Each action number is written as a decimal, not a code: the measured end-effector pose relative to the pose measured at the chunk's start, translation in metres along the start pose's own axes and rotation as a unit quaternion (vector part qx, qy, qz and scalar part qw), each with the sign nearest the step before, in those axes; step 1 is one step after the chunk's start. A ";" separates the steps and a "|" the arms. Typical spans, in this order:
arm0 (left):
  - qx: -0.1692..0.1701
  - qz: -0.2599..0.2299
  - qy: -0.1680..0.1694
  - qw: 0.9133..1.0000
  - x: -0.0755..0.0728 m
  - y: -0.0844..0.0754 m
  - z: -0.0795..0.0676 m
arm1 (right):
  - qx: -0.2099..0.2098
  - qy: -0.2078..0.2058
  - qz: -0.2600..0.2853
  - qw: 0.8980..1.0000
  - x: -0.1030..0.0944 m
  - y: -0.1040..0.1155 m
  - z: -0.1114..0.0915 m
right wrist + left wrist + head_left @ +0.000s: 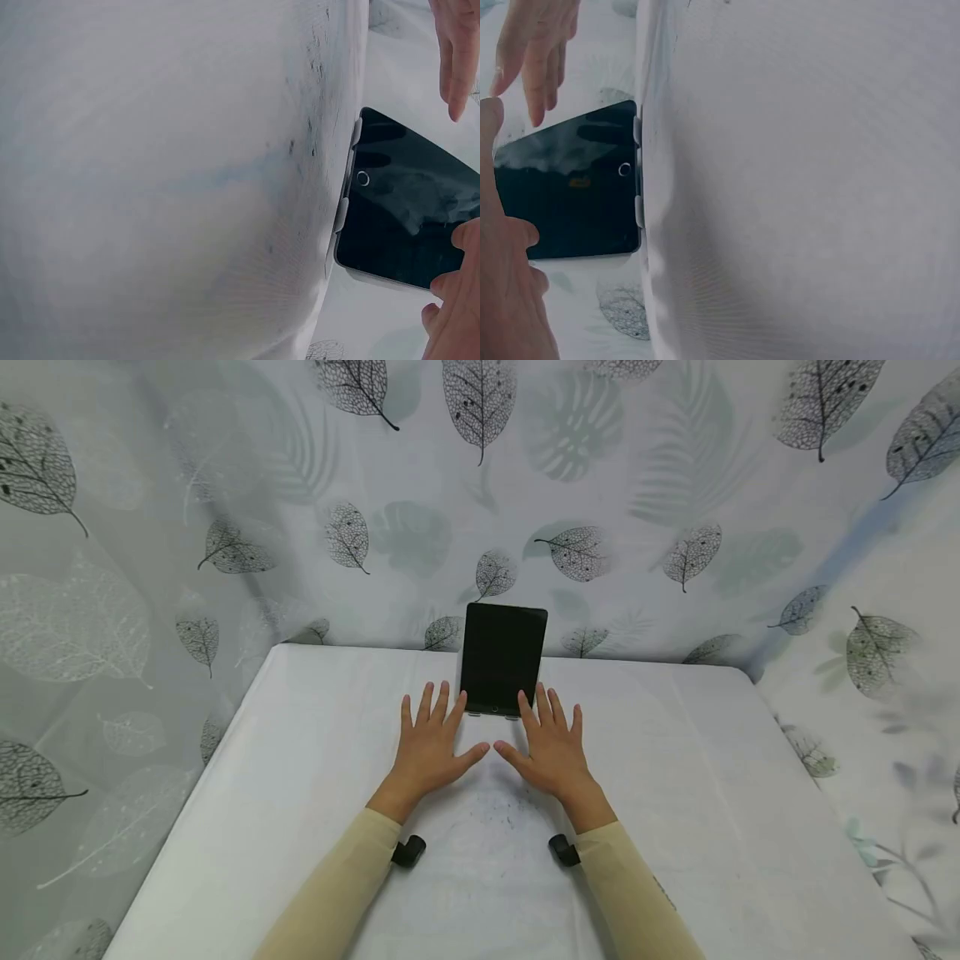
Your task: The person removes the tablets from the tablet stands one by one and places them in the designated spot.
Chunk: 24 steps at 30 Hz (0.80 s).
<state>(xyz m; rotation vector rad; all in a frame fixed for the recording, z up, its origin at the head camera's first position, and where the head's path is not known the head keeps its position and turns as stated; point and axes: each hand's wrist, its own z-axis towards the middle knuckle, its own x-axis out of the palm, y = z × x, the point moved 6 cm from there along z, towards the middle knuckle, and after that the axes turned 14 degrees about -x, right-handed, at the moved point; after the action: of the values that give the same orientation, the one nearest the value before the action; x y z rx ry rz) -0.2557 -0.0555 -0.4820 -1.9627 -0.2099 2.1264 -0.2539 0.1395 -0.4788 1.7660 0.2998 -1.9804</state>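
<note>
A black tablet with a dark screen leans upright on a stand at the far side of the table; two small stand lips show under its lower edge. My left hand is spread with straight fingers, just in front of the tablet's lower left. Mirroring it, my right hand has its fingers spread near the lower right. The thumb tips point at each other, a small gap apart. Neither hand holds anything. In the left wrist view the tablet appears beyond the fingers, its round button visible.
A white cloth covers the table, with faint dark specks near its middle. Behind and at the sides hangs a leaf-patterned curtain. Each wrist carries a small black camera, such as the left one.
</note>
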 end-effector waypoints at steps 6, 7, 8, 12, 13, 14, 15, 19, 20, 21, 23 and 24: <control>-0.003 -0.034 -0.003 0.999 -0.004 -0.003 0.005 | 0.002 -0.033 0.033 0.999 -0.003 -0.002 0.004; -0.003 -0.042 -0.003 0.999 -0.005 -0.004 0.006 | 0.004 -0.038 0.039 0.999 -0.004 -0.002 0.005; -0.002 -0.051 -0.002 0.999 -0.006 -0.005 0.007 | 0.005 -0.042 0.041 0.998 -0.004 -0.002 0.006; 0.002 -0.079 0.005 0.997 -0.008 -0.008 0.011 | 0.009 -0.060 0.049 0.997 -0.004 -0.004 0.009; 0.005 -0.090 0.006 0.996 -0.009 -0.010 0.012 | 0.010 -0.067 0.052 0.996 -0.005 -0.005 0.010; 0.007 -0.101 0.006 0.995 -0.010 -0.011 0.013 | 0.010 -0.074 0.054 0.996 -0.006 -0.005 0.011; 0.009 -0.112 0.006 0.994 -0.010 -0.012 0.014 | 0.012 -0.081 0.058 0.995 -0.006 -0.005 0.011; 0.015 -0.164 0.004 0.986 -0.011 -0.014 0.018 | 0.016 -0.108 0.075 0.991 -0.009 -0.007 0.014; 0.014 -0.174 0.005 0.985 -0.011 -0.014 0.019 | 0.017 -0.113 0.081 0.990 -0.009 -0.008 0.014; 0.013 -0.185 0.006 0.983 -0.010 -0.014 0.020 | 0.018 -0.119 0.088 0.989 -0.009 -0.008 0.015; 0.013 -0.210 0.004 0.978 -0.008 -0.014 0.022 | 0.018 -0.133 0.100 0.986 -0.009 -0.010 0.016; 0.012 -0.225 0.003 0.974 -0.007 -0.014 0.023 | 0.018 -0.139 0.108 0.984 -0.009 -0.011 0.017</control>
<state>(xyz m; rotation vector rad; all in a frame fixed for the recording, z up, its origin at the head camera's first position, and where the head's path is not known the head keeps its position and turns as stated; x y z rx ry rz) -0.2770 -0.0429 -0.4700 -1.7069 -0.5664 1.8172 -0.2733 0.1427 -0.4685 1.4476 -0.0198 -2.0489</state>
